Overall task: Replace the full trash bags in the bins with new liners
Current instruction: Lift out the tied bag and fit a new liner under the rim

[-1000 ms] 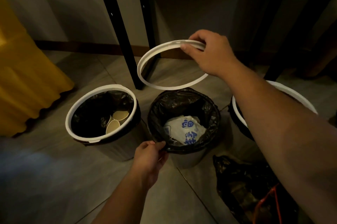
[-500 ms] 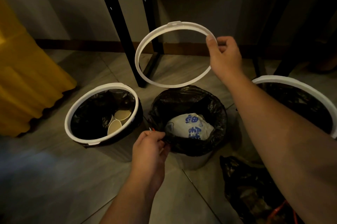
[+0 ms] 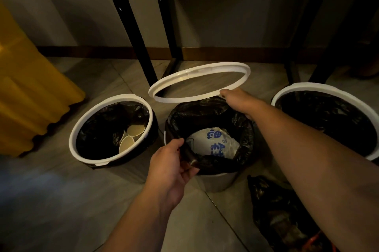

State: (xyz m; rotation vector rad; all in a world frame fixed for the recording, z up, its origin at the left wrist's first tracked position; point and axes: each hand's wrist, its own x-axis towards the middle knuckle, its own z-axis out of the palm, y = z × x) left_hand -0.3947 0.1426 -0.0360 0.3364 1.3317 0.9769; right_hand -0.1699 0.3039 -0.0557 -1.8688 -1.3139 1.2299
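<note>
With the left hand (image 3: pixel 170 161), pinches a fold of the black liner (image 3: pixel 205 112) at the near rim of the middle bin (image 3: pixel 217 180): grip closed tight on the plastic, thumb over the top. With the right hand (image 3: pixel 240 102), holds the white ring (image 3: pixel 205 68) in the air just above the far rim of the middle bin, tilted; grip clamped on its near right edge, fingers mostly hidden beneath. Down inside the middle bin, a white bag with blue print (image 3: pixel 213 141). Just left of the middle bin, a second bin (image 3: pixel 71 139), ring on, paper cups (image 3: pixel 135 129) inside. To its right, a third bin (image 3: pixel 307 85), also ringed. On the floor at the middle bin's near right, a loose black bag (image 3: pixel 276 210).
</note>
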